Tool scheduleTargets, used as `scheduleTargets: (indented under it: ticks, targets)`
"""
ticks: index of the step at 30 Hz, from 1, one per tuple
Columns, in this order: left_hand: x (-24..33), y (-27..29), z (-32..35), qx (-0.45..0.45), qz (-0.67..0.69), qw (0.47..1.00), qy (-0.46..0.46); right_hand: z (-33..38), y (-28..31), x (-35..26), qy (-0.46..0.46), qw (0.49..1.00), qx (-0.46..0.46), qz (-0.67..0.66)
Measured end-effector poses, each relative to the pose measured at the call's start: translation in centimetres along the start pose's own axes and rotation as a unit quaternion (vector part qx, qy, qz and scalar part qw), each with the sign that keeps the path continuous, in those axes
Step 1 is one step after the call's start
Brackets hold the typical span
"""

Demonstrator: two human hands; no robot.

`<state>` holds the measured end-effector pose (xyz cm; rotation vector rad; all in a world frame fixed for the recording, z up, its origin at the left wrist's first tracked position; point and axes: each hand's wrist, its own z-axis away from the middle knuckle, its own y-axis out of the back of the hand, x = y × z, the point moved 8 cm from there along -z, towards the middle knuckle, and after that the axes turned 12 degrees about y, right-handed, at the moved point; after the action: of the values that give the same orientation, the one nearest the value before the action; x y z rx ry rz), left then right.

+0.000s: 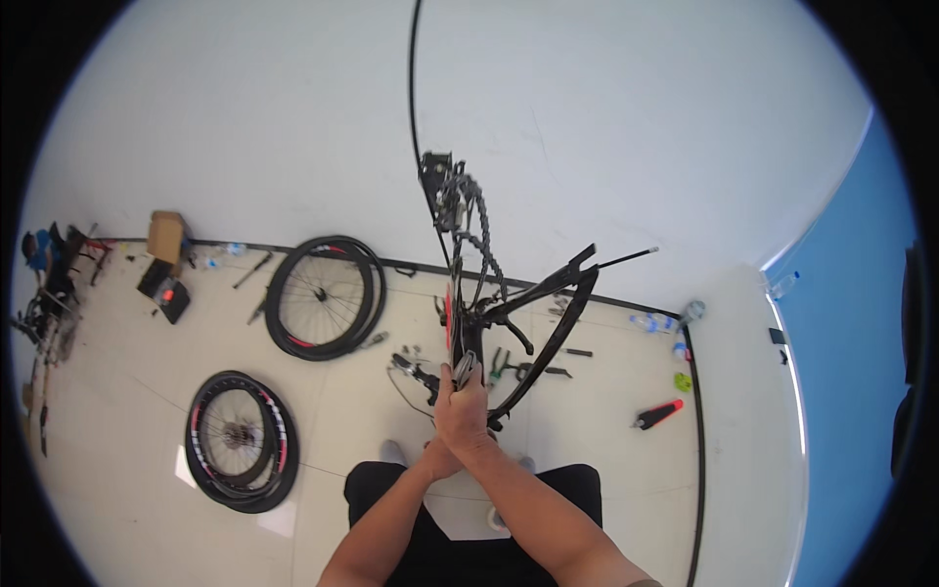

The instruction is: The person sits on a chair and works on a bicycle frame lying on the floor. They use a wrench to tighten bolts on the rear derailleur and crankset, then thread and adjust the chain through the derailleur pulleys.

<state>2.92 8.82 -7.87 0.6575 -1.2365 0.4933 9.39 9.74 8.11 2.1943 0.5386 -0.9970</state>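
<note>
A black bicycle frame (pixel 548 344) hangs in front of me, its dark chain (pixel 482 220) looping above it from the derailleur. My right hand (pixel 462 406) is closed at the frame's near end, against a dark tube. A silver metal part (pixel 467 366) shows at its fingertips; its kind is unclear. Beside the tube runs a thin red-and-white edge (pixel 449 318). My left hand (pixel 442 459) lies beneath the right wrist, which hides its fingers. A black brake lever with cables (pixel 415 372) dangles left of my hands.
On the tiled floor at left lie bicycle wheels with tyres (pixel 326 295) and a wheel with a cassette (pixel 242 440). An opened cardboard box (pixel 167 238) stands by the wall. Hand tools (pixel 504 369) lie beyond the frame. Rightward are a red-and-black tool (pixel 657 414) and plastic bottles (pixel 650 322).
</note>
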Motion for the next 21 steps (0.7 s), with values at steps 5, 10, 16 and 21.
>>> scheduleTargets:
  ticks: [5,10,16,21]
  targets:
    - [6.1,13.2,2.9,0.305,0.163,0.936,0.062,-0.1,-1.6,0.4,0.000,1.000,0.000,0.009]
    - [26.8,16.4,5.0,0.284,0.102,0.943,-0.139,-0.5,-1.5,0.5,-0.037,0.999,-0.038,-0.008]
    - [32.2,14.1,1.0,0.325,0.064,0.941,-0.069,-0.6,-1.7,0.2,-0.012,0.999,-0.046,-0.008]
    - [31.0,15.3,0.6,0.492,0.061,0.860,-0.123,-0.7,-1.7,-0.7,-0.002,0.998,-0.051,-0.025]
